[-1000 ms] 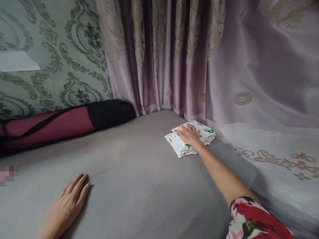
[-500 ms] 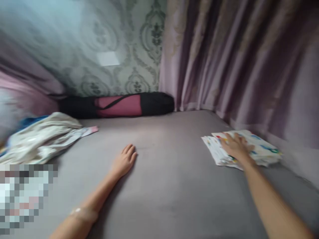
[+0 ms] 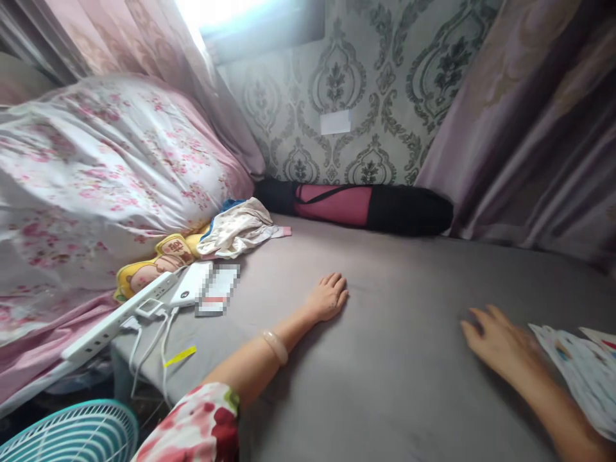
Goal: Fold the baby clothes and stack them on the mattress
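My left hand [image 3: 328, 298] lies palm down on the grey surface [image 3: 385, 385], fingers stretched out, holding nothing. A pale bangle [image 3: 276, 348] circles that wrist. My right hand [image 3: 500, 337] is slightly blurred, with its fingers spread and nothing in them. It is just left of a stack of folded white printed cloth [image 3: 580, 372], which runs out of view on the right. Beyond my left hand, to the far left, lies a crumpled cream cloth [image 3: 238, 228] with some blue fabric beside it.
A black and pink long bag [image 3: 337, 205] lies along the wall. At left are a white power strip [image 3: 120, 314] with cables, a white power bank [image 3: 191, 285], a yellow plush [image 3: 158, 263] and a floral cover [image 3: 120, 154]. A teal fan [image 3: 72, 433] stands below the edge.
The view has swung left. My right hand has come off the folded cloth stack and moved to its left. My left hand still rests flat on the surface.
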### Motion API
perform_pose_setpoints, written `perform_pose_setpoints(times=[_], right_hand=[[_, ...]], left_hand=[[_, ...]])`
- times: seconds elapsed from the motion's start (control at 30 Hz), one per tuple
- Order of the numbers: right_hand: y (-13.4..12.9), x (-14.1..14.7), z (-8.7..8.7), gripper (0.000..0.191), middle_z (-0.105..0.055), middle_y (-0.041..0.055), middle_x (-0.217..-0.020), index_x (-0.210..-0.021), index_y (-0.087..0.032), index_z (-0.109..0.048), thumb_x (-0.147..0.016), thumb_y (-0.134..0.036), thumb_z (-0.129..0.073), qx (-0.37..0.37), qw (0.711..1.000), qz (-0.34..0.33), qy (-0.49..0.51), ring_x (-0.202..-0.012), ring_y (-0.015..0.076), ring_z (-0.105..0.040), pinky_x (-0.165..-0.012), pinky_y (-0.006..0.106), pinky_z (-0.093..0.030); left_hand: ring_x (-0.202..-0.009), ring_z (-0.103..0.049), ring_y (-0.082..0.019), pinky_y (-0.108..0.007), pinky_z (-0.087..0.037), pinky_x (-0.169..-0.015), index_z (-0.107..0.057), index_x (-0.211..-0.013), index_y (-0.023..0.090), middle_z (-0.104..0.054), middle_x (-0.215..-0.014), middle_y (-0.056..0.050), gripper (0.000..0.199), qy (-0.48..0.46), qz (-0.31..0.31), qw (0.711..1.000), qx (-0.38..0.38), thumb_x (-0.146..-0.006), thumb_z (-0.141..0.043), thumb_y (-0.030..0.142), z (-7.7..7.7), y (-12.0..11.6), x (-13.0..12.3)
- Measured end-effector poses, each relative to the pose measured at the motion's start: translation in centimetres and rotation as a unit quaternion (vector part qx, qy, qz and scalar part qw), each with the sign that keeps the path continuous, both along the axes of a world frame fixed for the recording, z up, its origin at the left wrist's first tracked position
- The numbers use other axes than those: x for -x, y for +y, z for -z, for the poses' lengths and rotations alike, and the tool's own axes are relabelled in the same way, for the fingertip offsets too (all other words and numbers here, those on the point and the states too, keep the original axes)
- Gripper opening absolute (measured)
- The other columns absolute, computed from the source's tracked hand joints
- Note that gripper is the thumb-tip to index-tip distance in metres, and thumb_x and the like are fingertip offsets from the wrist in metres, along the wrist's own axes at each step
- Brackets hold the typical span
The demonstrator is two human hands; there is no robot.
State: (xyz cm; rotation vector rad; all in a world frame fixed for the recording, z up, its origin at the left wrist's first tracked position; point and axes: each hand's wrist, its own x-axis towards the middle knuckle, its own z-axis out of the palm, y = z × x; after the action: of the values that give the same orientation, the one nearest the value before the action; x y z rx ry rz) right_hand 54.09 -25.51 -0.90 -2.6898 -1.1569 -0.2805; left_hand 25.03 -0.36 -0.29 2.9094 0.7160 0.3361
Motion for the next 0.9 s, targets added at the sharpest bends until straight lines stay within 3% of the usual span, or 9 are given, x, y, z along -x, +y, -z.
perform_pose_setpoints(times=[0.17,0.27,0.33,0.43,0.53,0.6,0.77,0.9], right_hand=[[7.2,9.9,-0.6,0.055,-0.045,0.0204,-0.143,-0.13,-0.008,-0.056,-0.089,-0.037,-0.032,0.034,0.987,-0.149,0.054,-0.13,0.0305,-0.045,-0.1,0.043,-0.041],[9.3,14.0,-0.9,0.056,-0.041,0.0185,-0.147,-0.135,-0.01,-0.05,-0.091,-0.041,-0.034,0.051,0.975,-0.203,0.067,-0.132,0.0297,-0.042,-0.106,0.046,-0.035],[9.9,15.7,-0.9,0.058,-0.039,0.0171,-0.149,-0.139,-0.012,-0.046,-0.093,-0.044,-0.033,0.062,0.974,-0.209,0.068,-0.136,0.0298,-0.038,-0.11,0.05,-0.028],[10.2,17.0,-0.5,0.06,-0.038,0.0158,-0.15,-0.141,-0.011,-0.043,-0.095,-0.045,-0.027,0.067,0.977,-0.193,0.054,-0.139,0.0295,-0.032,-0.113,0.054,-0.021],[10.1,17.4,0.0,0.061,-0.037,0.0143,-0.151,-0.143,-0.011,-0.042,-0.096,-0.045,-0.023,0.061,0.98,-0.184,0.034,-0.14,0.0284,-0.031,-0.114,0.053,-0.018],[10.1,17.5,0.2,0.061,-0.038,0.0141,-0.15,-0.142,-0.011,-0.043,-0.095,-0.044,-0.023,0.057,0.981,-0.182,0.023,-0.14,0.0284,-0.031,-0.114,0.052,-0.017],[10.3,17.8,0.3,0.062,-0.04,0.0148,-0.149,-0.141,-0.01,-0.044,-0.095,-0.043,-0.022,0.047,0.983,-0.178,0.01,-0.138,0.0292,-0.033,-0.114,0.052,-0.018],[10.3,17.9,0.4,0.062,-0.04,0.0142,-0.149,-0.142,-0.01,-0.044,-0.095,-0.043,-0.021,0.045,0.983,-0.178,0.004,-0.138,0.029,-0.033,-0.114,0.052,-0.018]], left_hand=[[-0.135,-0.039,-0.026,-0.039,-0.029,-0.114,-0.049,-0.133,0.012,-0.047,-0.143,-0.015,0.048,-0.034,0.022,0.999,0.033,-0.097,-0.034,0.039,-0.2,0.9,0.1],[-0.123,-0.052,-0.022,-0.032,-0.038,-0.107,-0.059,-0.123,0.014,-0.057,-0.134,-0.013,0.039,-0.049,0.073,0.989,0.115,-0.093,-0.043,0.034,-1.1,2.3,0.9],[-0.106,-0.062,-0.02,-0.029,-0.046,-0.095,-0.064,-0.114,0.015,-0.067,-0.119,-0.01,0.035,-0.062,0.066,0.978,0.189,-0.092,-0.044,0.033,-1.9,3.7,2.0],[-0.092,-0.066,-0.018,-0.026,-0.051,-0.084,-0.068,-0.109,0.013,-0.072,-0.106,-0.009,0.035,-0.126,-0.034,0.964,0.231,-0.089,-0.045,0.032,-3.5,6.7,4.6],[-0.095,-0.065,-0.02,-0.029,-0.05,-0.087,-0.069,-0.105,0.013,-0.072,-0.106,-0.01,0.032,-0.179,-0.134,0.957,0.186,-0.086,-0.048,0.026,-5.9,10.8,8.3],[-0.096,-0.065,-0.02,-0.031,-0.049,-0.09,-0.07,-0.101,0.014,-0.073,-0.102,-0.008,0.029,-0.203,-0.233,0.942,0.127,-0.083,-0.049,0.023,-7.9,13.7,11.0],[-0.105,-0.061,-0.021,-0.029,-0.043,-0.095,-0.065,-0.113,0.005,-0.068,-0.114,-0.013,0.038,-0.204,-0.366,0.905,0.067,-0.082,-0.044,0.017,-12.6,19.8,16.8],[-0.105,-0.06,-0.023,-0.028,-0.043,-0.092,-0.064,-0.112,0.005,-0.068,-0.114,-0.014,0.039,-0.169,-0.431,0.884,0.062,-0.076,-0.052,0.014,-14.1,22.4,19.7]])
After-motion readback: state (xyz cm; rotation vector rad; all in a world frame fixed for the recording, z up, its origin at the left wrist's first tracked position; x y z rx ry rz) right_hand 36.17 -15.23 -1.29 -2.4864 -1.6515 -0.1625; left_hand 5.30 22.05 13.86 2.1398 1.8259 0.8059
